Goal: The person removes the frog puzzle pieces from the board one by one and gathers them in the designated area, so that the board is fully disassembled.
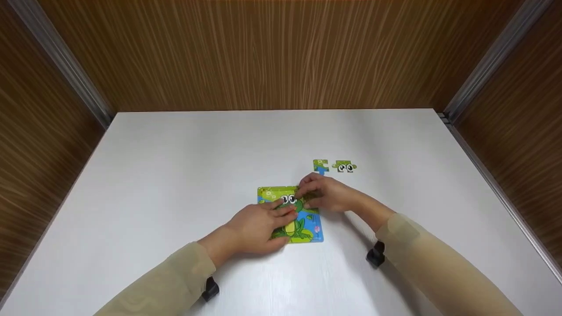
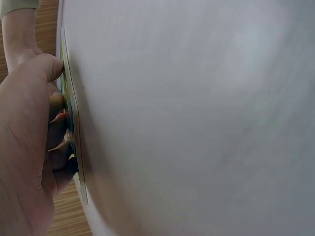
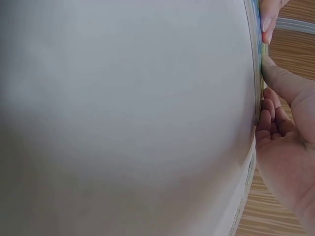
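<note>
A frog jigsaw puzzle (image 1: 315, 235) in a shallow square tray lies on the white table. Spread across its left and middle part is my left hand (image 1: 259, 226), fingers fairly straight over the frog's body. My right hand (image 1: 331, 193) is at the upper right part of the puzzle with bent fingers; thumb and index fingertip touch down there. I cannot tell whether a piece is pinched between them. In the right wrist view, the right thumb (image 3: 283, 81) presses on the puzzle's face and the other fingers curl by its edge. Frog eyes show between the hands.
Beyond the right hand lie two loose puzzle pieces: a green and blue one (image 1: 319, 165), close to the fingers, and one with frog eyes (image 1: 344, 166) to its right. Wood-grain panels (image 1: 281, 57) enclose the table (image 1: 184, 153) at the back and sides.
</note>
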Available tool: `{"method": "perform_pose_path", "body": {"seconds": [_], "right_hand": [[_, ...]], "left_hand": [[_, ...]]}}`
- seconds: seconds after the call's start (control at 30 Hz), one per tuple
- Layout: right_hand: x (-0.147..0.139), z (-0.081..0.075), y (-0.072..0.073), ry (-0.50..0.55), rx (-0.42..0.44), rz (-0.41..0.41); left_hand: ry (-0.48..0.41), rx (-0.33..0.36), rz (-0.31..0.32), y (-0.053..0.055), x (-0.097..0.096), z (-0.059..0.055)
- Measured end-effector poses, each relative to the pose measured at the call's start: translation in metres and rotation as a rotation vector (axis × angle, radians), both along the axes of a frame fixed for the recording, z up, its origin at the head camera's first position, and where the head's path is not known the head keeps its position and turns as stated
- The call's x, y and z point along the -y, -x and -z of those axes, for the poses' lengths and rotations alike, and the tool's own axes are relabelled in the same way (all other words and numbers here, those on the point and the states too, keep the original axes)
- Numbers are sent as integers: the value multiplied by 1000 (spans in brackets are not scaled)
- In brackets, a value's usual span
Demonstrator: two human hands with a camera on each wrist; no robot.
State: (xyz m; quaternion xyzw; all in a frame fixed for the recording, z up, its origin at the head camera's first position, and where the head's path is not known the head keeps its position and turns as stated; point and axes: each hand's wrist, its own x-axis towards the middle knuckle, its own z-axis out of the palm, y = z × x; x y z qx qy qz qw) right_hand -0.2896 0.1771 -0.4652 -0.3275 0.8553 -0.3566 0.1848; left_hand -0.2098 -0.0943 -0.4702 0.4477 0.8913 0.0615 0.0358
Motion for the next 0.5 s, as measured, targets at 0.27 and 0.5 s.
{"method": "perform_pose_path", "body": {"seconds": [0.27, 0.5], "right_hand": [[-1, 0, 1, 5, 4, 0], [0, 1, 1, 10, 15, -6]], "left_hand": [[1, -6, -2, 1, -1, 1], [11, 14, -14, 1, -2, 0]]}}
